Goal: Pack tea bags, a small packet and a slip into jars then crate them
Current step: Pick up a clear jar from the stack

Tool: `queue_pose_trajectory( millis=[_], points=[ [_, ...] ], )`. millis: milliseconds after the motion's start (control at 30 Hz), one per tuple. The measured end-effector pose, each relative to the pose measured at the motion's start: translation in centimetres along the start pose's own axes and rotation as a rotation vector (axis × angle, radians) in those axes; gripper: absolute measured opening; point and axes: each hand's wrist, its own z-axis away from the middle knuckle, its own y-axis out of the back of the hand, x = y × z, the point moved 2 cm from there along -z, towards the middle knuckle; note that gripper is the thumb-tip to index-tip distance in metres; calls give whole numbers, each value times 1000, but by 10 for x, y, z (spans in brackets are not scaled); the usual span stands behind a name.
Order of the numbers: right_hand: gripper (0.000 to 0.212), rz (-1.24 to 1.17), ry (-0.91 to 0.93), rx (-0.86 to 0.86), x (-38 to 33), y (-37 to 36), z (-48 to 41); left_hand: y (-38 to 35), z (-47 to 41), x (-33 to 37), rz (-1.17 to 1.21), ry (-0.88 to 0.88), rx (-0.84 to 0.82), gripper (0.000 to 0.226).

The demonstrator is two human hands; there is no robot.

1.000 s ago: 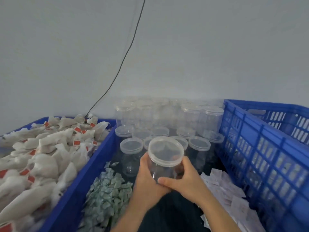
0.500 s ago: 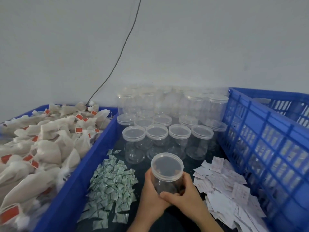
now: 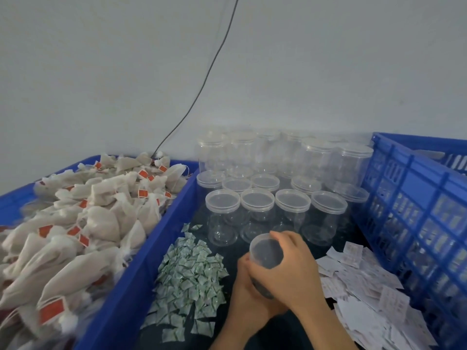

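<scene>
I hold one clear plastic jar (image 3: 265, 253) low over the dark table. My left hand (image 3: 249, 296) grips its body from the left and below. My right hand (image 3: 294, 269) wraps over its lid from the right. Cream tea bags with red tags (image 3: 83, 228) fill the blue tray on the left. A heap of small green-white packets (image 3: 189, 276) lies left of my hands. White paper slips (image 3: 364, 286) lie scattered to the right. A blue slatted crate (image 3: 414, 215) stands at the right edge.
Several lidded clear jars (image 3: 275, 195) stand in rows and stacks behind my hands, against the grey wall. The blue tray's wall (image 3: 141, 269) borders the packets. A black cable (image 3: 202, 84) runs down the wall to the tray.
The jar has come down and toward me, away from the jar rows. My right hand has shifted from the jar's side up over its lid. The view tilted lower.
</scene>
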Motion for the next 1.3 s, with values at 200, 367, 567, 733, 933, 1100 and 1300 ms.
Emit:
queue_pose_trajectory(
  millis=[200,367,567,733,933,1100,1300],
  points=[
    [67,-145,126,-138,6,11,-3,16,1,6,23,18,-119,92],
    [68,-150,179,-308,2,19,-6,25,7,12,94,-61,-170,102],
    [103,264,106,-257,-15,13,-2,14,6,9,-96,-180,-50,65],
    [70,138,197,-262,-19,15,0,19,8,22,-81,-305,-124,65],
    [102,81,90,-474,-18,42,-15,18,8,11,60,-187,-79,93],
    [83,342,192,-451,-28,34,-5,12,8,14,72,-130,-96,98],
    [108,329,128,-444,-30,42,-14,15,10,14,59,-109,-125,93]
  ],
)
